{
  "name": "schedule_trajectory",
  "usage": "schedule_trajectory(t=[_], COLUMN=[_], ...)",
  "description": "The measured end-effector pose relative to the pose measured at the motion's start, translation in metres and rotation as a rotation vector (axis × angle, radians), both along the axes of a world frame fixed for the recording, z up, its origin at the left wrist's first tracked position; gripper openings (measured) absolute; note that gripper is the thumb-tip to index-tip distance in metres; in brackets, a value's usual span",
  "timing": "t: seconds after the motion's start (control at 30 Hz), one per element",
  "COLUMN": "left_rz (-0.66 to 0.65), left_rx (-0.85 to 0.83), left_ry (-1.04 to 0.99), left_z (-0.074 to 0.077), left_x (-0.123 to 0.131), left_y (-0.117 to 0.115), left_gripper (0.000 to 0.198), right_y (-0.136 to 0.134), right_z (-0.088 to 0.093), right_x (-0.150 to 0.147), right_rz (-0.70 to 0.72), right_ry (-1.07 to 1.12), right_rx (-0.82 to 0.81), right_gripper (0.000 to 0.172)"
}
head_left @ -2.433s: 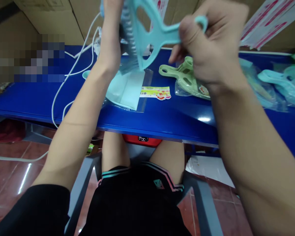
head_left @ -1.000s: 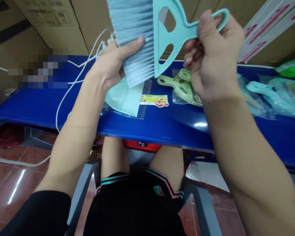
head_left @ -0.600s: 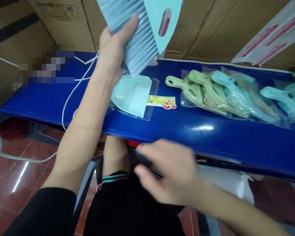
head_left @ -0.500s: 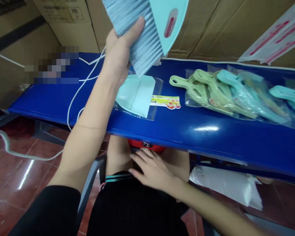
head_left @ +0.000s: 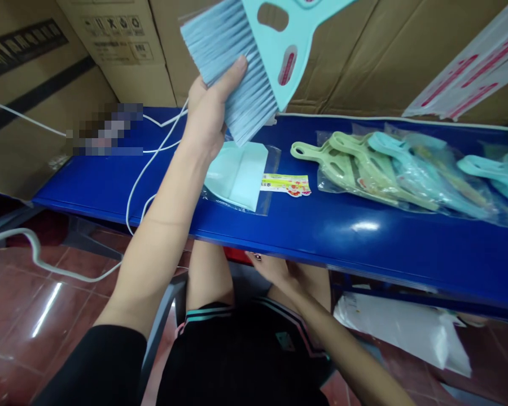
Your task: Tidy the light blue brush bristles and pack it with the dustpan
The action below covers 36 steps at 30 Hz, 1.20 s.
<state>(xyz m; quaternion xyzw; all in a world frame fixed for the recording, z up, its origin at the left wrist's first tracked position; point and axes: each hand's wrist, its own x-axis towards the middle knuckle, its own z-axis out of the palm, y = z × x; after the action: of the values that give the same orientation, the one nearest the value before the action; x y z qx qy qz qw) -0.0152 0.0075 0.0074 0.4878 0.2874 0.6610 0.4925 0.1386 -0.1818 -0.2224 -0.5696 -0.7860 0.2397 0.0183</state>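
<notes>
My left hand (head_left: 214, 107) grips a hand brush (head_left: 232, 67) by its blue-grey bristles, thumb on the upper face. The brush has a light turquoise body with oval holes, and its handle runs out past the top edge. Below it on the blue table (head_left: 342, 254) lies a turquoise dustpan (head_left: 241, 172) on clear plastic wrap, partly behind my wrist. A yellow printed paper label (head_left: 285, 184) sits beside the dustpan. My right hand (head_left: 273, 268) is at the table's front edge, near something red underneath; its fingers are mostly hidden by the edge.
Several bagged brush-and-dustpan sets, green ones (head_left: 359, 163) and turquoise ones (head_left: 419, 169), lie at the right. Cardboard boxes (head_left: 122, 56) stand behind the table. White cables (head_left: 141, 169) cross its left side and hang down. A white bag (head_left: 402, 327) is under the table.
My right hand has moved from my lap forward to beneath the table edge. The brush sits slightly lower in view, showing more of its body. My left hand keeps its grip.
</notes>
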Motion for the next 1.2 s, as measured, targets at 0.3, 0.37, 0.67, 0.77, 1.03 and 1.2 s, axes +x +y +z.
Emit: schedule_trajectory(t=[0.3, 0.37, 0.67, 0.77, 1.03, 1.2], left_rz=[0.01, 0.022, -0.014, -0.027, -0.125, -0.222], left_rx=[0.123, 0.113, 0.139, 0.169, 0.156, 0.14], left_ry=[0.058, 0.046, 0.096, 0.137, 0.24, 0.111], left_z=[-0.007, -0.008, -0.012, -0.009, 0.024, 0.025], left_x=[-0.002, -0.002, 0.001, 0.005, 0.027, 0.028], left_y=[0.003, 0.003, 0.005, -0.002, 0.009, 0.023], left_gripper=[0.013, 0.011, 0.021, 0.019, 0.028, 0.023], right_y=[-0.022, 0.029, 0.177, 0.168, 0.179, 0.189], right_z=[0.155, 0.201, 0.21, 0.192, 0.197, 0.196], right_x=[0.003, 0.02, 0.06, 0.061, 0.075, 0.09], right_rz=[0.587, 0.456, -0.015, 0.044, -0.058, -0.052], right_ry=[0.39, 0.415, 0.187, 0.183, 0.403, 0.457], right_rx=[1.056, 1.384, 1.518, 1.372, 1.366, 1.487], right_gripper=[0.021, 0.013, 0.059, 0.054, 0.047, 0.039])
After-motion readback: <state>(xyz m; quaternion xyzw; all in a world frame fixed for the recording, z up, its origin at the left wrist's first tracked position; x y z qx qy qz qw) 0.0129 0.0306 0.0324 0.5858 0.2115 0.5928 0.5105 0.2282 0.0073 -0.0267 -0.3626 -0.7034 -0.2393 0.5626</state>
